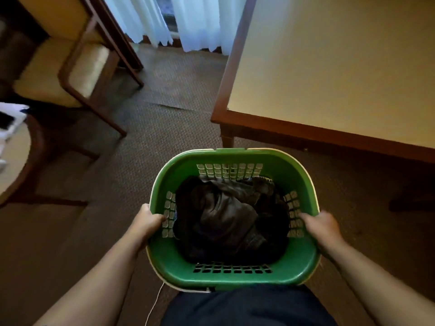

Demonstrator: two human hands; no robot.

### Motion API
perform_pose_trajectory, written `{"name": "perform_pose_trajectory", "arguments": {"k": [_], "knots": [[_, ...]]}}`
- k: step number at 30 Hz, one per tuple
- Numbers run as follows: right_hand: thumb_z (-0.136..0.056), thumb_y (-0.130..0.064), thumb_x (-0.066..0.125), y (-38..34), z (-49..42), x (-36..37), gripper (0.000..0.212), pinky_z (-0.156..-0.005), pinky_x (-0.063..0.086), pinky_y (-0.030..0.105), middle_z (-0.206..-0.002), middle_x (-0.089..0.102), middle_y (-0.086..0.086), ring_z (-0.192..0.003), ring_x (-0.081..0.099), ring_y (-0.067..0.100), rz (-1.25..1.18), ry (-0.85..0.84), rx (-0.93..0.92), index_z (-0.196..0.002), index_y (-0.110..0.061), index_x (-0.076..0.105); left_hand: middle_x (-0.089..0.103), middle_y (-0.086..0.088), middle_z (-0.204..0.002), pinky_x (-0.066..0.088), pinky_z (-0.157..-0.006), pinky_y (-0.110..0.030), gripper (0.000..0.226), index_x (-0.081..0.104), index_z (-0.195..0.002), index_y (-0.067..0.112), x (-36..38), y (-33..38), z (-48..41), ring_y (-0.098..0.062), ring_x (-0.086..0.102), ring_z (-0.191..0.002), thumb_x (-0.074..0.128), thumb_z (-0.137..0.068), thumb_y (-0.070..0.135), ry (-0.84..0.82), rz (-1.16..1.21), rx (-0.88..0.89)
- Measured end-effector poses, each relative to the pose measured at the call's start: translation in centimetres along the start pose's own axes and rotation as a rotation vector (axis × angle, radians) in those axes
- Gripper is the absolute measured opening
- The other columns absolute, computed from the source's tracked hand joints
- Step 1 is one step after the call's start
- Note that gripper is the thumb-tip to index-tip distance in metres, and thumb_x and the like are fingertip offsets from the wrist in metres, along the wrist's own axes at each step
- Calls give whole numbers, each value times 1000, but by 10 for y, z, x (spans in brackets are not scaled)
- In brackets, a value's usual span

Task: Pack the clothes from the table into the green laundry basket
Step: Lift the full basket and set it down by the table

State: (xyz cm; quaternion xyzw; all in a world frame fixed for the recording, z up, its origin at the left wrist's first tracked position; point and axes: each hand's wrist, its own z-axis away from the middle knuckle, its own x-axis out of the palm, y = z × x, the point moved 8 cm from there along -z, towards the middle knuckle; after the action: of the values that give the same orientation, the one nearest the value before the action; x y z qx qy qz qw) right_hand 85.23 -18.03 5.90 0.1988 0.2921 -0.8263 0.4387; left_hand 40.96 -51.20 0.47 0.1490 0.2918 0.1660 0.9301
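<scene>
Basket (169,262) hung before the person's body in the head view, above the carpet (164,114) and just off the near left corner of the table (341,67), apart from it. The left hand (147,222) gripped the left rim, fingers curled over the edge and down the inner wall beside the lattice holes. The right hand (322,225) gripped the right rim the same way, fingers hooked inside, thumb hidden. Clothes (226,217) lay in a dark crumpled heap on the basket's floor, none hanging over the rim. A chair (70,67) stood well apart at far left, and a curtain (200,20) hung beyond the table's far end. A thin white cable (154,304) trailed below the basket's near edge.

The basket looked like stiff moulded plastic, light for its bulk, and the load soft and probably modest in weight, so it should carry easily. The side rims seemed the surest hold, one hand on each to keep it level; the lattice walls might flex if squeezed. The clothes would slump if the basket tipped, though they sat too low to spill readily.
</scene>
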Motion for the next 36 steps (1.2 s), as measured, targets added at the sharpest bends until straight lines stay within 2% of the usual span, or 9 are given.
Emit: {"name": "perform_pose_trajectory", "arguments": {"k": [3, 6, 9, 14, 19, 22, 24, 26, 36], "knots": [[-90, -34, 72, -31, 9, 19, 39, -80, 60, 49, -100, 69, 17, -88, 69, 34, 87, 14, -60, -112, -5, 60, 77, -11, -88, 65, -60, -43, 53, 67, -101, 16, -29, 7, 33, -28, 77, -73, 71, -53, 39, 78, -27, 5], [-90, -34, 73, -65, 13, 45, 41, -82, 60, 51, -102, 69, 18, -90, 69, 35, 146, -2, -127, -114, -5, 59, 75, -8, -88, 58, -63, -32, 26, 69, -99, 15, -57, 5, 55, -24, 73, -77, 72, -75, 26, 145, -63, -2], [-91, -34, 72, -101, 22, 74, 36, -81, 60, 52, -100, 69, 16, -88, 70, 34, 173, -19, -168, -112, -7, 59, 73, -8, -87, 52, -65, -32, 10, 71, -94, 12, -87, -5, 46, -25, 70, -81, 70, -85, 17, 166, -90, -12], [-92, -34, 70, -153, 43, 128, 35, -85, 59, 54, -102, 70, 19, -93, 70, 37, 174, -7, -188, -108, -5, 60, 73, -13, -98, 58, -74, -38, 37, 65, -104, 9, -153, -28, -31, -30, 70, -86, 66, -75, 31, 185, -176, -25], [-93, -37, 68, -211, 61, 175, 34, -82, 59, 54, -100, 67, 17, -89, 69, 35, 128, -14, -203, -109, -9, 58, 64, -22, -121, 42, -75, -36, 42, 48, -127, 1, -224, 14, -28, -40, 64, -111, 67, -95, 20, 292, -229, -27], [-94, -36, 68, -246, 68, 195, 35, -70, 58, 43, -95, 65, 14, -82, 67, 31, 101, 3, -220, -112, -7, 57, 63, -23, -125, 43, -75, -37, 46, 42, -132, 0, -264, 39, -47, -40, 63, -112, 65, -98, 21, 340, -283, 14], [-93, -35, 69, -274, 67, 201, 40, -66, 52, 36, -98, 66, 15, -84, 66, 32, 70, 30, -238, -117, -4, 59, 62, -24, -127, 47, -80, -39, 45, 43, -129, 2, -292, 66, -61, -41, 63, -114, 66, -97, 24, 369, -312, 47], [-94, -33, 69, -300, 64, 206, 41, -70, 47, 33, -108, 66, 19, -96, 66, 37, 24, 48, -258, -118, -2, 60, 62, -24, -127, 49, -87, -41, 43, 45, -125, 2, -315, 96, -73, -42, 62, -116, 68, -96, 24, 392, -335, 85], [-92, -34, 71, -385, 10, 229, 41, -78, 49, 38, -110, 69, 26, -104, 65, 43, -171, 132, -196, -108, 3, 64, 64, -26, -122, 49, -89, -42, 38, 41, -111, 6, -366, 250, -171, -43, 63, -114, 67, -94, 26, 352, -506, 241]]}}
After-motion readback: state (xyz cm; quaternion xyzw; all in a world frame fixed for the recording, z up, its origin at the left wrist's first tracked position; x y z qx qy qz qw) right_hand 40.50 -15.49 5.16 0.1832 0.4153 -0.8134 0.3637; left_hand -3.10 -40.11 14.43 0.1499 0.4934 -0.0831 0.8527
